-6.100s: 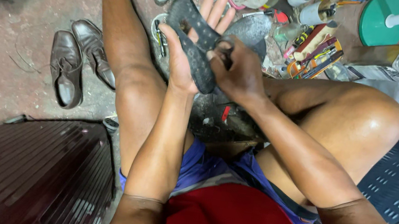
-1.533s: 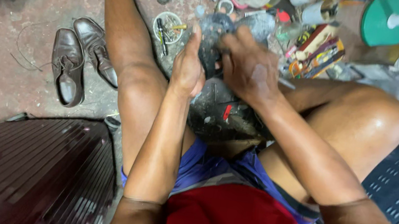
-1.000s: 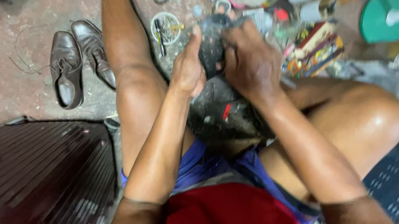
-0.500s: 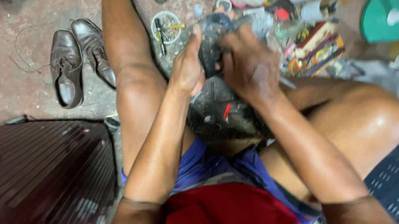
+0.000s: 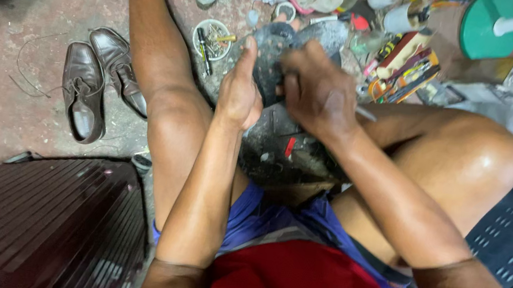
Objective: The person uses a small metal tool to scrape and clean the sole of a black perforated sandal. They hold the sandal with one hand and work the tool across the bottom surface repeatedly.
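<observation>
I sit on the floor with a dark worn shoe (image 5: 272, 66) held upright between my knees, over a black, dirt-smeared block (image 5: 282, 151). My left hand (image 5: 240, 91) presses flat against the shoe's left side, thumb up. My right hand (image 5: 317, 92) is closed over the shoe's right side and top. A thin pale tool tip (image 5: 365, 114) pokes out from under the right hand; what it is I cannot tell. Most of the shoe is hidden by both hands.
A pair of brown leather shoes (image 5: 94, 84) lies on the reddish floor at left. A small round tin of bits (image 5: 212, 39) sits by my left knee. Tools and clutter (image 5: 408, 62) crowd the top. A green round base (image 5: 487, 26) stands top right, a dark ribbed case (image 5: 37, 227) bottom left.
Six seconds ago the shoe was lifted, sole showing, in front of me. Now it is lowered between my knees with both hands clamped on it; over the last second the hands barely shift.
</observation>
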